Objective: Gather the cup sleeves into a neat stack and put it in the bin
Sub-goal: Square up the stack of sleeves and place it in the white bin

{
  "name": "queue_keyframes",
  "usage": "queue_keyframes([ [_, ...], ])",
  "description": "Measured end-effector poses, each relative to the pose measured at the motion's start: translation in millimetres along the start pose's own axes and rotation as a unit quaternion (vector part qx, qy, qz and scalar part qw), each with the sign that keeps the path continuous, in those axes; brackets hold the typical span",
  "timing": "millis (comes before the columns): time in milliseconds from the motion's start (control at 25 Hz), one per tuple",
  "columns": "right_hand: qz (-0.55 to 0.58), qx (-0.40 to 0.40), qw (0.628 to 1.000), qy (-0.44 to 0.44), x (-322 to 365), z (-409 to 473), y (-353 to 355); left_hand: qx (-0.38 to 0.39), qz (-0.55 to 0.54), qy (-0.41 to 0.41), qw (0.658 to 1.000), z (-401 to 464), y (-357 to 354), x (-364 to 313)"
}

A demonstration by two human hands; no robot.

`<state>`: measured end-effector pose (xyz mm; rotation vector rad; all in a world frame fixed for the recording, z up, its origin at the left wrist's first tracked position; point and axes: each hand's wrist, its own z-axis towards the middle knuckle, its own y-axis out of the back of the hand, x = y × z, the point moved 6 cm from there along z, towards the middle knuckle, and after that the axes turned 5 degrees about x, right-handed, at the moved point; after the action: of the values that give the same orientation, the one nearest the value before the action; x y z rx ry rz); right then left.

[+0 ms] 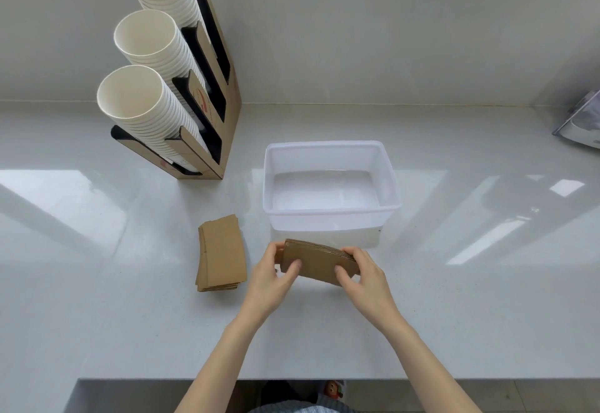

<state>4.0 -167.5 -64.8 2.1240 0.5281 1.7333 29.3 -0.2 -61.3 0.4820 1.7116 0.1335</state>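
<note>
A stack of brown cardboard cup sleeves [318,261] is held on edge just in front of the clear plastic bin [331,209]. My left hand [271,278] grips its left end and my right hand [365,276] grips its right end, thumbs on the near face. A second pile of brown cup sleeves [221,253] lies flat on the counter to the left of my hands. The bin stands with nothing inside it.
A cardboard cup dispenser [214,94] with three rows of white paper cups [143,101] stands at the back left. A grey bag [581,120] sits at the far right edge. The white counter [130,315] ends near me at its front edge.
</note>
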Motion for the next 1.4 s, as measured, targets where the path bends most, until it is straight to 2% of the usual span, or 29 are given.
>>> queue_keyframes([
  [240, 0.060, 0.090, 0.994, -0.013, 36.6, 7.6, -18.8, -0.056, -0.106, 0.012, 0.993, 1.7, 38.8, -11.2],
  [400, 0.054, 0.175, 0.983, -0.007, 63.1, 14.8, -40.1, -0.055, -0.141, 0.019, 0.988, 2.5, 62.1, -16.7],
  [520, 0.065, 0.189, 0.980, -0.007, 80.6, 26.5, -48.8, -0.068, -0.135, 0.015, 0.988, 7.8, 79.7, -19.7],
  [640, 0.081, 0.205, 0.974, -0.046, 92.4, 38.0, -62.6, -0.086, -0.133, 0.010, 0.987, 15.9, 96.5, -18.3],
  [840, 0.114, 0.212, 0.965, -0.104, 101.8, 49.6, -94.6, -0.123, -0.066, 0.065, 0.988, 23.8, 121.0, 1.0],
  [1080, 0.064, 0.234, 0.962, -0.127, 96.9, 63.0, -119.7, -0.137, -0.017, 0.122, 0.983, 25.7, 138.1, 33.4],
  [1240, 0.004, 0.208, 0.973, -0.097, 93.8, 69.5, -125.9, -0.120, 0.007, 0.180, 0.976, 24.9, 134.9, 49.7],
  [1400, -0.082, 0.225, 0.967, -0.083, 86.1, 71.8, -134.9, -0.088, -0.038, 0.221, 0.971, 22.8, 129.2, 59.2],
])
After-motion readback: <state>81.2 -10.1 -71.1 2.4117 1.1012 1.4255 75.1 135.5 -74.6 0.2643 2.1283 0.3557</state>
